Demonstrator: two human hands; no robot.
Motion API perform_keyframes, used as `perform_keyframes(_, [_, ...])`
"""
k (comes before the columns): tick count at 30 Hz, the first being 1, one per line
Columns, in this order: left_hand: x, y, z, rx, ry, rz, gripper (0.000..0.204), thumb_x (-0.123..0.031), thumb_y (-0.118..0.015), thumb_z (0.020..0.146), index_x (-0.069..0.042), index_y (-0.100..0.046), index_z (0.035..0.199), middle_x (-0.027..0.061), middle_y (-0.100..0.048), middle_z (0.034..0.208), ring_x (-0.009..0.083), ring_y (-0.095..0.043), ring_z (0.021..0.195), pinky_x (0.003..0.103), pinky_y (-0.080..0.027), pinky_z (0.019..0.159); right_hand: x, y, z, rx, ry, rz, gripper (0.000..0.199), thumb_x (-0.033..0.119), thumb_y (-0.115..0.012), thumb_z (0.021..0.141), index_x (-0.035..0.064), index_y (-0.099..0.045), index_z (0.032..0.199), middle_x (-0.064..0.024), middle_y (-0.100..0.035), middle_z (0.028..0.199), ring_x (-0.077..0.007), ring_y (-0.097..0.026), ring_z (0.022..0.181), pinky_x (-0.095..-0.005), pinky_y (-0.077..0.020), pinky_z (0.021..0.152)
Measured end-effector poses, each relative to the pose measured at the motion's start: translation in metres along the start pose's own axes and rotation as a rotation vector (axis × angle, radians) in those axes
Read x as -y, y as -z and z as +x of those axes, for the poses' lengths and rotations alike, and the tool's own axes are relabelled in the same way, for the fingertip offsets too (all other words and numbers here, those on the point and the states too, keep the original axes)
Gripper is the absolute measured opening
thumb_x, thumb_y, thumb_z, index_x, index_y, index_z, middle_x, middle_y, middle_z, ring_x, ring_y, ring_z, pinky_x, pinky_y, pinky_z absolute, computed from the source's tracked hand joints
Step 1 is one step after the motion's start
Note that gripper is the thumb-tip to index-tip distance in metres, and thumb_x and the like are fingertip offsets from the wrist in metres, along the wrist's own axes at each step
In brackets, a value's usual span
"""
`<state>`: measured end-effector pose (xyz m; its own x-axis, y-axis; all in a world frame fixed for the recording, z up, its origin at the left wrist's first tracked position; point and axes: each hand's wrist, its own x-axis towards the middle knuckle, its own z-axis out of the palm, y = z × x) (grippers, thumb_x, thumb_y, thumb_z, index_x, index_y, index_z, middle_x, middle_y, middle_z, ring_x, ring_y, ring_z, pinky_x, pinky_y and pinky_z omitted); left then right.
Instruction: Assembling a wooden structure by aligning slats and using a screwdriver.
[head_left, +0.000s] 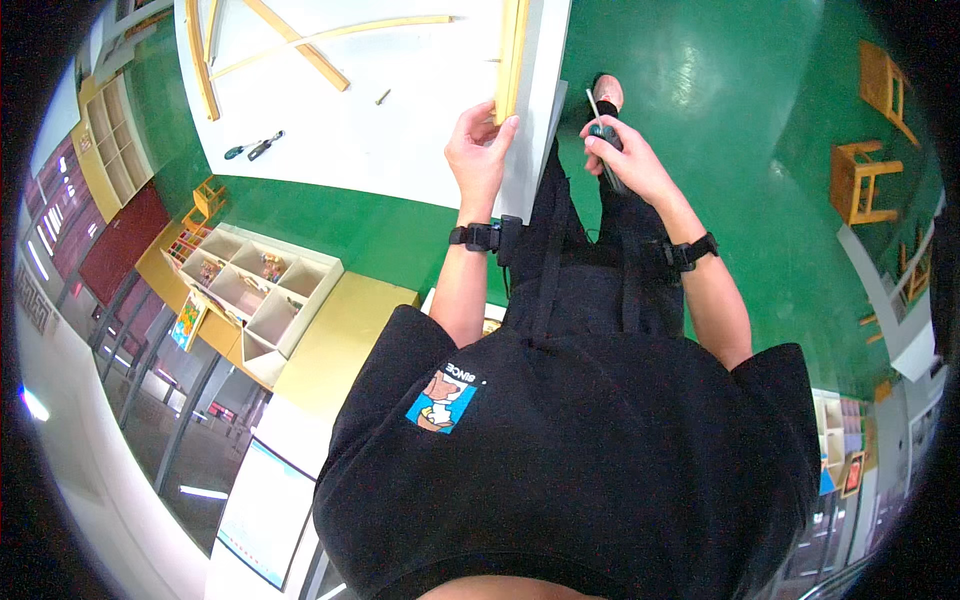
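Note:
My left hand (478, 152) is closed round the near end of a long wooden bar (511, 65) lying along the right side of the white table (330, 140). Past the table's right edge, my right hand (625, 158) grips a screwdriver (604, 133) by its dark green handle, the thin shaft pointing away from me. A small bolt or screw (383, 97) lies on the tabletop. Two more short tools (255, 148) with dark handles, apparently screwdrivers, rest side by side near the table's left front corner.
Other wooden strips (310, 55) lie across the far part of the table. To the left stands a white compartment shelf (262, 285) with small items in it. Wooden chairs (862, 182) stand on the green floor (740, 90) at the right. A monitor (265, 512) is at lower left.

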<state>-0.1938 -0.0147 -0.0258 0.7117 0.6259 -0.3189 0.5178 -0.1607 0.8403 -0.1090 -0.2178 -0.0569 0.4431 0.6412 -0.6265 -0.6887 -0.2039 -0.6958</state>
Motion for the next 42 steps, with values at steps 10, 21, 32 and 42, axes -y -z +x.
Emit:
perform_keyframes(10, [0.000, 0.001, -0.002, 0.032, 0.174, -0.426, 0.032, 0.000, -0.067, 0.086, 0.008, -0.056, 0.115, 0.0191, -0.067, 0.102, 0.0228, -0.070, 0.083, 0.030, -0.058, 0.072, 0.004, -0.020, 0.010, 0.007, 0.015, -0.003, 0.019, 0.021, -0.060, 0.092, 0.0031, -0.060, 0.100, -0.0022, -0.061, 0.074, -0.0094, -0.061, 0.062, -0.0249, -0.0509, 0.058])
perform_keyframes(21, [0.007, 0.012, -0.003, 0.127, 0.138, -0.430, 0.027, -0.009, -0.060, 0.093, 0.006, -0.058, 0.116, 0.0176, -0.068, 0.100, 0.0213, -0.069, 0.085, 0.032, -0.058, 0.075, 0.053, -0.065, 0.046, -0.246, 0.171, -0.344, 0.047, 0.039, -0.074, 0.077, -0.0038, -0.067, 0.095, -0.0116, -0.067, 0.072, -0.0180, -0.064, 0.065, -0.0315, -0.0509, 0.064])
perform_keyframes(32, [0.000, 0.018, 0.027, 0.442, 0.001, 0.108, 0.035, -0.031, -0.050, 0.099, -0.002, -0.058, 0.081, 0.0026, -0.051, 0.061, 0.0110, -0.049, 0.057, 0.029, -0.040, 0.053, 0.036, -0.054, 0.051, -0.242, 0.092, -0.230, 0.040, 0.037, -0.075, 0.081, -0.0014, -0.065, 0.084, -0.0043, -0.053, 0.080, -0.0095, -0.057, 0.058, -0.0239, -0.0479, 0.054])
perform_keyframes(42, [-0.005, 0.018, 0.027, 0.451, -0.088, 0.045, 0.032, -0.031, -0.053, 0.097, -0.003, -0.062, 0.085, 0.0099, -0.050, 0.060, 0.0153, -0.046, 0.053, 0.033, -0.039, 0.051, 0.059, -0.066, 0.035, -0.247, 0.046, -0.100, 0.020, 0.019, -0.071, 0.085, 0.0024, -0.060, 0.089, -0.0009, -0.059, 0.067, -0.0084, -0.055, 0.059, -0.0229, -0.0434, 0.054])
